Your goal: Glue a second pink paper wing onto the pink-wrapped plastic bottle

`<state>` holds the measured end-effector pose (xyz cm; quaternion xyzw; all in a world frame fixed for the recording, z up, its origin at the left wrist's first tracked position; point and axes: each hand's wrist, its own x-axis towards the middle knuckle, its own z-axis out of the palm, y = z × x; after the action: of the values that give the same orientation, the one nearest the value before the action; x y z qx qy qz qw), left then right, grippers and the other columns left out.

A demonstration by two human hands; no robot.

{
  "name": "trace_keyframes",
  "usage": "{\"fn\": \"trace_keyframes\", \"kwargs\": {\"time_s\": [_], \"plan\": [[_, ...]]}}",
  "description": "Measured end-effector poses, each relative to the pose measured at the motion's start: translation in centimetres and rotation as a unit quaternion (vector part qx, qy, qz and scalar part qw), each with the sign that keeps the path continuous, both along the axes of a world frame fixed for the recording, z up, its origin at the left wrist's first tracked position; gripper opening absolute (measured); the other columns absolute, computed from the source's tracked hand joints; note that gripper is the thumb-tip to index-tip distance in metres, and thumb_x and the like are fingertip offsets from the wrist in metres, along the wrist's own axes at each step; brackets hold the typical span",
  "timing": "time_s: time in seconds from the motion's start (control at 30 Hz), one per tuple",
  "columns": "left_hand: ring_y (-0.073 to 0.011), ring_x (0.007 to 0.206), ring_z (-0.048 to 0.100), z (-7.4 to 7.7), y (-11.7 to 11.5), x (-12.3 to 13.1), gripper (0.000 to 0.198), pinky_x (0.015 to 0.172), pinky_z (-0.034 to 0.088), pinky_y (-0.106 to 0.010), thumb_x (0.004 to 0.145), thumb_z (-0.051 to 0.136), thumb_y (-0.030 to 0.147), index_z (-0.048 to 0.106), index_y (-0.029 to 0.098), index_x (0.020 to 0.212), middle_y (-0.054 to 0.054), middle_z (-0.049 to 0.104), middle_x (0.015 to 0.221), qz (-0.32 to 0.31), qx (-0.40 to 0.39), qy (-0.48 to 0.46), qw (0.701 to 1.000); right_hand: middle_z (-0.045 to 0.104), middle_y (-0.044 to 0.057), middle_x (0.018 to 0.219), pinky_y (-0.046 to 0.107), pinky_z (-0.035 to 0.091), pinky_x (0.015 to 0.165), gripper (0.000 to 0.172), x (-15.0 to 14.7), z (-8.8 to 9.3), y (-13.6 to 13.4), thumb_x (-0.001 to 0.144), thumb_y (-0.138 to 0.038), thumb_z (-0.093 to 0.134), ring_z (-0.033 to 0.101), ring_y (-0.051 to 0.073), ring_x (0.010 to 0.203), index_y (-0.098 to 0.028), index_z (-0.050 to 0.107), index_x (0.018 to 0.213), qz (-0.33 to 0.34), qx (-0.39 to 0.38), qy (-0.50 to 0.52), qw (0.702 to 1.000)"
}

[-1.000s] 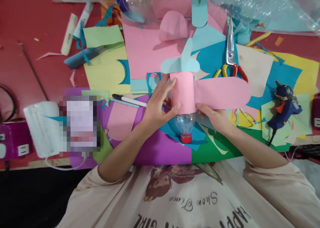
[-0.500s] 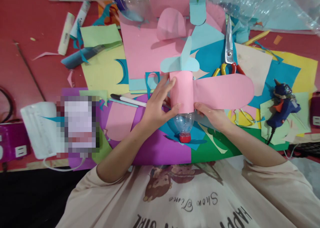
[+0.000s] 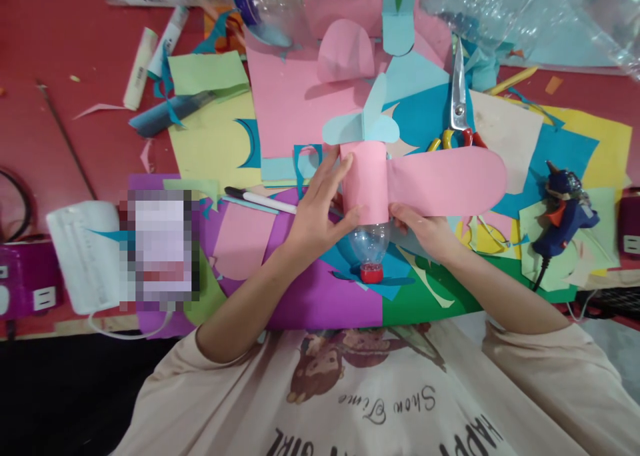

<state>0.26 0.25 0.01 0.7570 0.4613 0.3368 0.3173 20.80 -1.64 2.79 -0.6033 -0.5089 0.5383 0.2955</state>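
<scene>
A clear plastic bottle (image 3: 369, 244) with a red cap (image 3: 371, 273) lies with its cap toward me, its body wrapped in pink paper (image 3: 365, 181). A long pink paper wing (image 3: 450, 181) sticks out to the right, and a light blue paper tail (image 3: 361, 127) sits at the far end. My left hand (image 3: 319, 209) grips the wrapped bottle from the left, thumb on its lower edge. My right hand (image 3: 425, 232) holds it from the right, under the base of the wing.
Coloured paper sheets and scraps cover the red table (image 3: 45, 109). Scissors (image 3: 459, 109) lie beyond the wing, a blue glue gun (image 3: 567, 206) at the right. A black-capped pen (image 3: 257, 201), glue sticks (image 3: 140, 69), a white face mask (image 3: 87, 256) and another clear bottle (image 3: 270, 6) lie left and behind.
The pink wing has lifted slightly on the right. Both hands keep their hold on the wrapped bottle; the view shifts only a little.
</scene>
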Motion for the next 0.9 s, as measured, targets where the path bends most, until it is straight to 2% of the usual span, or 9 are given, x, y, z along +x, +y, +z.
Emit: {"fn": "trace_keyframes", "kwargs": {"time_s": [0.13, 0.23, 0.33, 0.4, 0.53, 0.63, 0.73, 0.83, 0.9], "plan": [[-0.0327, 0.145, 0.024, -0.2, 0.3, 0.2, 0.064, 0.103, 0.046, -0.045, 0.093, 0.044, 0.052, 0.021, 0.032, 0.150, -0.008, 0.022, 0.159, 0.010, 0.046, -0.012, 0.999, 0.050, 0.000, 0.053, 0.029, 0.046, 0.058, 0.037, -0.3, 0.2, 0.9, 0.080, -0.047, 0.058, 0.050, 0.013, 0.054, -0.021, 0.052, 0.054, -0.029, 0.012, 0.063, 0.998], [-0.0314, 0.147, 0.019, -0.6, 0.5, 0.2, 0.060, 0.100, 0.048, -0.042, 0.096, 0.040, 0.050, 0.016, 0.037, 0.150, -0.005, 0.016, 0.160, 0.028, 0.062, -0.018, 0.998, 0.051, -0.001, 0.055, 0.028, 0.043, 0.053, 0.030, 0.0, -0.2, 1.5, 0.083, -0.043, 0.058, 0.049, 0.011, 0.052, -0.021, 0.057, 0.063, -0.038, 0.037, 0.101, 0.993], [-0.0265, 0.139, 0.037, -0.9, 0.7, -0.1, 0.052, 0.094, 0.052, -0.036, 0.098, 0.038, 0.045, 0.023, 0.036, 0.147, -0.007, 0.020, 0.159, 0.040, 0.055, -0.017, 0.998, 0.051, -0.002, 0.057, 0.027, 0.041, 0.049, 0.021, 0.7, -0.8, 1.9, 0.083, -0.038, 0.060, 0.050, 0.012, 0.052, -0.022, 0.060, 0.071, -0.038, 0.046, 0.145, 0.988], [-0.0226, 0.127, 0.051, -0.8, 0.8, -0.3, 0.047, 0.097, 0.051, -0.036, 0.098, 0.035, 0.045, 0.030, 0.034, 0.144, -0.009, 0.027, 0.155, 0.038, 0.047, -0.019, 0.998, 0.052, -0.002, 0.057, 0.027, 0.041, 0.048, 0.018, 1.2, -0.8, 2.1, 0.083, -0.035, 0.061, 0.050, 0.012, 0.052, -0.022, 0.060, 0.071, -0.049, 0.050, 0.156, 0.985], [-0.0201, 0.117, 0.058, 0.7, 1.0, -1.1, 0.039, 0.101, 0.048, -0.039, 0.099, 0.036, 0.043, 0.039, 0.032, 0.136, -0.008, 0.038, 0.146, 0.042, 0.056, 0.003, 0.998, 0.054, 0.000, 0.058, 0.025, 0.038, 0.044, 0.018, 2.1, -0.1, 2.1, 0.081, -0.033, 0.062, 0.050, 0.011, 0.050, -0.020, 0.059, 0.069, -0.049, 0.016, 0.132, 0.990], [-0.0237, 0.128, 0.048, 2.6, 0.4, -2.6, 0.036, 0.104, 0.046, -0.041, 0.096, 0.042, 0.038, 0.043, 0.030, 0.131, -0.008, 0.045, 0.138, 0.079, 0.074, 0.081, 0.991, 0.055, -0.001, 0.060, 0.022, 0.035, 0.040, 0.017, 2.9, 0.9, 1.7, 0.079, -0.033, 0.065, 0.052, 0.010, 0.050, -0.018, 0.060, 0.072, -0.007, -0.045, 0.121, 0.992], [-0.0246, 0.116, 0.055, 3.8, -0.8, -4.9, 0.037, 0.099, 0.048, -0.041, 0.089, 0.053, 0.032, 0.046, 0.023, 0.124, -0.011, 0.052, 0.126, 0.129, 0.053, 0.180, 0.974, 0.057, -0.001, 0.071, 0.020, 0.036, 0.038, 0.018, 4.2, 1.7, 0.6, 0.081, -0.035, 0.064, 0.055, 0.009, 0.051, -0.018, 0.062, 0.086, 0.021, -0.077, 0.113, 0.990], [-0.0300, 0.107, 0.056, 3.8, -2.1, -7.2, 0.030, 0.095, 0.047, -0.047, 0.084, 0.059, 0.031, 0.053, 0.016, 0.109, -0.012, 0.058, 0.107, 0.215, 0.013, 0.298, 0.930, 0.060, 0.000, 0.084, 0.020, 0.036, 0.038, 0.030, 5.9, 2.1, -1.1, 0.085, -0.036, 0.063, 0.055, 0.008, 0.051, -0.023, 0.060, 0.112, 0.049, -0.082, 0.088, 0.991], [-0.0318, 0.104, 0.058, 3.3, -2.9, -8.2, 0.032, 0.095, 0.047, -0.048, 0.079, 0.064, 0.031, 0.055, 0.015, 0.105, -0.012, 0.059, 0.102, 0.244, -0.036, 0.349, 0.904, 0.060, 0.000, 0.084, 0.020, 0.040, 0.040, 0.028, 7.1, 2.3, -2.3, 0.086, -0.037, 0.062, 0.057, 0.008, 0.053, -0.025, 0.062, 0.112, 0.060, -0.084, 0.064, 0.993]]}}
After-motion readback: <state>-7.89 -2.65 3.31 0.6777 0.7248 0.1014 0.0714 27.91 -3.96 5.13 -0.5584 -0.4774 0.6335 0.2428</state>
